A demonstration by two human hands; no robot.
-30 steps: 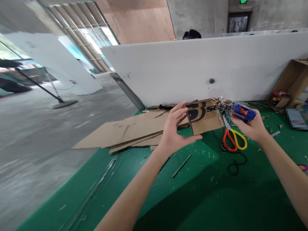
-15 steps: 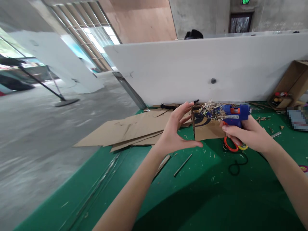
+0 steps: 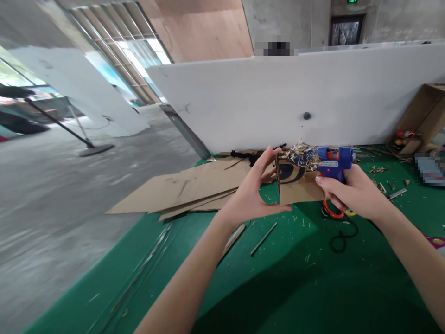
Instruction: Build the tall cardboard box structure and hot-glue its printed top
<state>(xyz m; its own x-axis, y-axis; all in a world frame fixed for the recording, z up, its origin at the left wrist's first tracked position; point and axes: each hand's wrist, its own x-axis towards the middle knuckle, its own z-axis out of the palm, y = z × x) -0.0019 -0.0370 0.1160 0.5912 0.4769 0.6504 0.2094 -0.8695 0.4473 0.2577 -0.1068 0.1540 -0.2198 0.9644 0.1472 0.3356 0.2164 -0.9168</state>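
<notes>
My left hand (image 3: 253, 192) holds a small cardboard piece (image 3: 295, 185) with black print, thumb under its lower corner and fingers at its top left edge. A tuft of dry straw-like shreds (image 3: 301, 154) sits on the piece's top edge. My right hand (image 3: 351, 192) is closed round a blue hot glue gun (image 3: 332, 160), whose nozzle points left into the shreds; a small red light shows on its body. Both hands hover over the green table (image 3: 278, 278).
Flat cardboard sheets (image 3: 194, 188) lie at the table's left back. Red and yellow scissors (image 3: 333, 212) and a black cord (image 3: 342, 236) lie under my right hand. A glue stick (image 3: 263, 239) lies in front. A white partition (image 3: 295, 97) stands behind; an open carton (image 3: 420, 120) at far right.
My right hand brought the glue gun leftward from above the scissors to the top edge of the cardboard piece. My left hand kept its hold and barely moved.
</notes>
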